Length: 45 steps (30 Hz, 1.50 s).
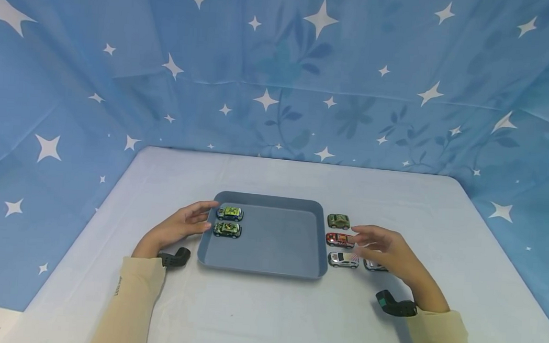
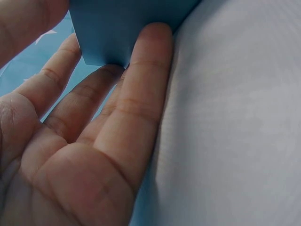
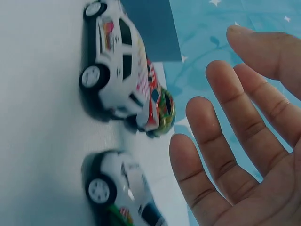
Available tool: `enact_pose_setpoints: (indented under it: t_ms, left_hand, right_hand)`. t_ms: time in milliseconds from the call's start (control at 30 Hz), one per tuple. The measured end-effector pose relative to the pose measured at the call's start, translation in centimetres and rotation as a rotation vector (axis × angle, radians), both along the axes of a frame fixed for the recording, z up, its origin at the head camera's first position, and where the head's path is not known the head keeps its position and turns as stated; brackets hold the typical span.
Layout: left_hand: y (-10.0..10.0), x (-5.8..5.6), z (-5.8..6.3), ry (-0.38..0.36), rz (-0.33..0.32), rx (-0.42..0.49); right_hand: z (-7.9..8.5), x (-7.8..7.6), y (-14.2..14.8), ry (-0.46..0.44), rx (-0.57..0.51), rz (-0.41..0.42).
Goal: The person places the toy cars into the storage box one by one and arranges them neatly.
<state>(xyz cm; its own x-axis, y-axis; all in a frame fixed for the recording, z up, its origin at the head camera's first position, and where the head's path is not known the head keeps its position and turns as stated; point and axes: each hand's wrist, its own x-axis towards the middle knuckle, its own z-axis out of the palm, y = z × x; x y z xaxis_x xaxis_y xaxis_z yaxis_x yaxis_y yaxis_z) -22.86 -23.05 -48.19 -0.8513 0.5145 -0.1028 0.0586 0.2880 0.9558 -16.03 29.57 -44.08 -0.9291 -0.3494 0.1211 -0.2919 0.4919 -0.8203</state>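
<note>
At left wall of shallow grey-blue tray (image 1: 284, 240), see left hand (image 1: 178, 230), fingers nearly straight and parted, tips by the rim, gripping nothing. From left wrist view, cannot tell full contact from near-contact at the tray's outer corner. Above right-side cars, note right hand (image 1: 387, 249) — fingers gently bent and spread, holding nothing, apart from the cars in right wrist view.

Inside tray, along its left end, count two toy cars: yellow-and-blue car (image 1: 230, 214) toward far side, green camouflage car (image 1: 227, 230) just nearer. Outside, just beside right wall, find a column: olive car (image 1: 338, 221) farthest, then red car (image 1: 338, 240), then white car (image 1: 343, 259). Right of that last one, partly hidden beneath right hand, see second white car (image 1: 374, 266).

Under all this, note white-covered bench (image 1: 256, 317); behind — blue star-patterned curtain (image 1: 216, 42).
</note>
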Motion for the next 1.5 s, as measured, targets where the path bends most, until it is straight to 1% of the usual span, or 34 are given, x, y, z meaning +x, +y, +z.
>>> enact_pose_setpoints:
  t_ms: [100,300,533,767,933,1167,1300,1500]
  left_hand:
    - [0.1,0.0,0.0,-0.003,0.000,0.000]
    - [0.1,0.1,0.1,-0.008,0.004,-0.006]
    - [0.0,0.1,0.1,-0.021,0.008,-0.003]
    - [0.0,0.1,0.1,-0.017,0.005,0.000]
    - [-0.1,0.1,0.1,-0.002,-0.007,0.002]
    - [-0.2,0.0,0.1,0.009,-0.015,0.001]
    - [-0.1,0.0,0.0,0.004,-0.014,0.004]
    - [-0.1,0.0,0.0,0.003,-0.011,0.003]
  right_hand:
    - [-0.1,0.1,0.4,0.017,0.032,-0.038]
    - [-0.3,0.1,1.3,0.009,0.047,-0.087]
    - [-0.4,0.2,1.9,-0.017,0.078,-0.109]
    - [-0.4,0.3,2.5,-0.041,0.141,-0.140]
    - [-0.8,0.5,3.2,-0.032,0.191,-0.146]
    - [-1.1,0.8,4.0,-0.047,0.243,-0.158]
    - [-1.2,0.9,4.6,-0.068,0.246,-0.148]
    - [-1.4,1.0,5.4,-0.099,0.250,-0.106]
